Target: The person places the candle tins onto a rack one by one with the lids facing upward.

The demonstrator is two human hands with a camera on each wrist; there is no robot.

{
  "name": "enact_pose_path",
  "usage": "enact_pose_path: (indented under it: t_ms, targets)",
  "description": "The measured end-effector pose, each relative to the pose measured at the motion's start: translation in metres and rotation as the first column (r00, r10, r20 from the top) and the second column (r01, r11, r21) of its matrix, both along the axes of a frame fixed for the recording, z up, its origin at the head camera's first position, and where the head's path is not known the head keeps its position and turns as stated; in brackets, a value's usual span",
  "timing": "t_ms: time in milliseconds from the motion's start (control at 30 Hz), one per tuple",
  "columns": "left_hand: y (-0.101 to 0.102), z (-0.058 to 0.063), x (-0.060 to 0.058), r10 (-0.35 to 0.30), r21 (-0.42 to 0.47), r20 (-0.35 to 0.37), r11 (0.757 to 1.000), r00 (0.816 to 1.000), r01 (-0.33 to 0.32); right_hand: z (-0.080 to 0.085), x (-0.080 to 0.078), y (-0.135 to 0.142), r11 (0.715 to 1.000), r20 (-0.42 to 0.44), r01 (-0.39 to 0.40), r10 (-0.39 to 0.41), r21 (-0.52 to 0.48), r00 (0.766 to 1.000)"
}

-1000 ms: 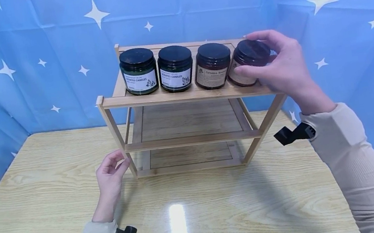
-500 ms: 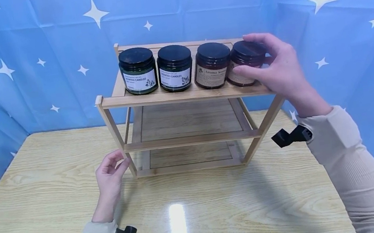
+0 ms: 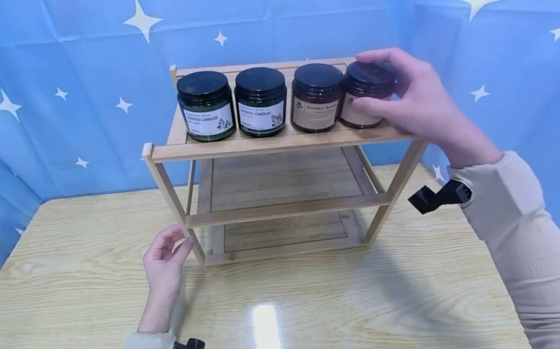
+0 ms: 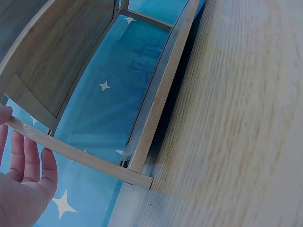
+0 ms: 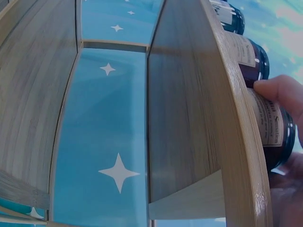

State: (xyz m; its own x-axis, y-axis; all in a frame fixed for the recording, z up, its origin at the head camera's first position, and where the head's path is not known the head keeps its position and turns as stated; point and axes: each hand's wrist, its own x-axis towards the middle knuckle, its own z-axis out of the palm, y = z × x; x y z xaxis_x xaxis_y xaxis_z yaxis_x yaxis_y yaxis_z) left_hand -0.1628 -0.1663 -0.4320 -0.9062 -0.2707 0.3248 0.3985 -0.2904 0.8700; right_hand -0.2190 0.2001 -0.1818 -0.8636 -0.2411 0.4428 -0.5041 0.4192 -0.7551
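From the head view, the right hand (image 3: 418, 102) is curled round the brown candle jar (image 3: 366, 93) at the right end of the wooden rack's (image 3: 275, 142) top shelf, thumb on its front label and fingers over its black lid. Just to the left of that hand stands a second brown jar (image 3: 316, 97), touching the held one, and farther left two dark green jars (image 3: 233, 103) side by side. The left hand (image 3: 165, 270) rests on the counter (image 3: 62, 315) with its fingers loosely bent and spread, holding nothing, fingertips right by the rack's front left leg. In the left wrist view, that hand (image 4: 21, 184) shows relaxed, nearly straight fingers lying against a thin wooden bar of the rack (image 4: 80, 158), with the counter (image 4: 236, 123) stretching away beside it. In the right wrist view, the thumb presses the label of the brown candle jar (image 5: 272, 127) sitting on the top shelf edge, the other jars lined up beyond it.
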Motion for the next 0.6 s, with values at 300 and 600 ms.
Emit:
enact_pose_path:
  t_ms: [300, 600]
  targets:
    - [0.0006, 0.0016, 0.0, 0.009, 0.008, 0.002, 1.0, 1.0, -0.009, 0.0011, -0.0002, 0.0016, 0.996, 0.008, -0.066, 0.067, -0.052, 0.998]
    - [0.0003, 0.0007, 0.0006, -0.001, 0.008, -0.015, 1.0, 1.0, 0.001, 0.0009, 0.0018, 0.0066, 0.971, 0.117, -0.094, 0.122, -0.221, 0.986]
